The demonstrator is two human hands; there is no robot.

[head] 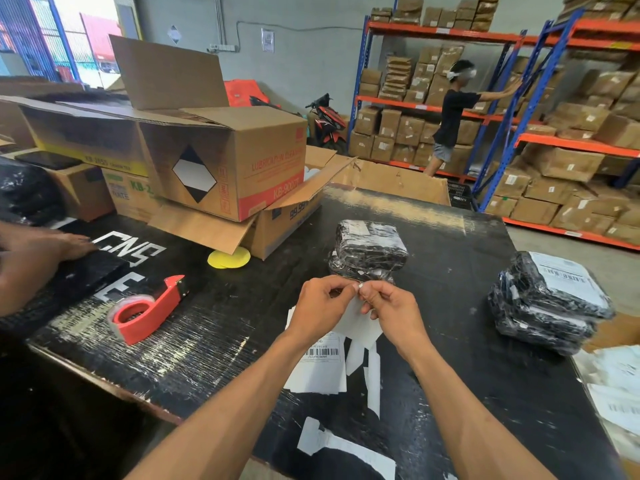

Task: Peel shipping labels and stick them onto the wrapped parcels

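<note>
Head view, looking down at a black worktable; left hand and right hand raised together just above it, fingertips pinched tight on the top edge of a white shipping label held between them; more label sheets, one with a barcode, lying flat beneath the wrists; just beyond the hands, a stack of black wrapped parcels; well to the right, a second stack with a label already on top; at left, a red tape dispenser resting on the table; behind it, open cardboard boxes; at far left, another person's hand; in the background, orange-and-blue shelving loaded with cartons.
</note>
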